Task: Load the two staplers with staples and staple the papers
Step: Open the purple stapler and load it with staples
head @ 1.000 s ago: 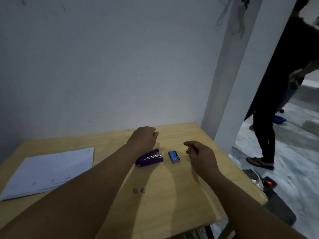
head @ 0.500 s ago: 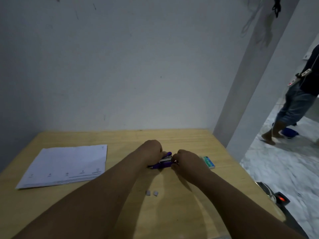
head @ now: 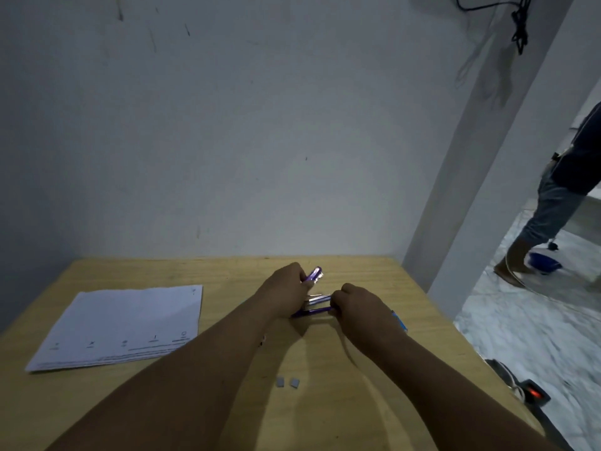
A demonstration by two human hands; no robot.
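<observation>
So the purple stapler [head: 312, 289] is sitting around the middle of the frame, on the wooden table [head: 325, 418], and it's hinged wide open right now. The purple top arm is sticking up and away toward the wall, the silver staple channel is lying lower down, and the purple base is resting flat on the tabletop.

The left hand [head: 286, 292] is curling its fingers round the raised top cover, holding it back. The right hand [head: 357, 307] is clenching at the front end of the silver channel and base, fingers tucked in against it; whether it's pinching a staple strip in there I honestly can't tell, it's too dark and the knuckles are hiding it.

The blue staple box [head: 399, 322] is peeking out just right of the right wrist, mostly covered by it. Two little grey staple pieces [head: 287, 382] are lying side by side lower in the frame, between the two forearms. The stack of papers [head: 123, 323] is lying flat at the left side of the table, well apart from the stapler.

Over at the right edge of the frame another person [head: 559, 203] is walking on the marble floor, and a black cable [head: 518, 24] is hanging in the upper right.
</observation>
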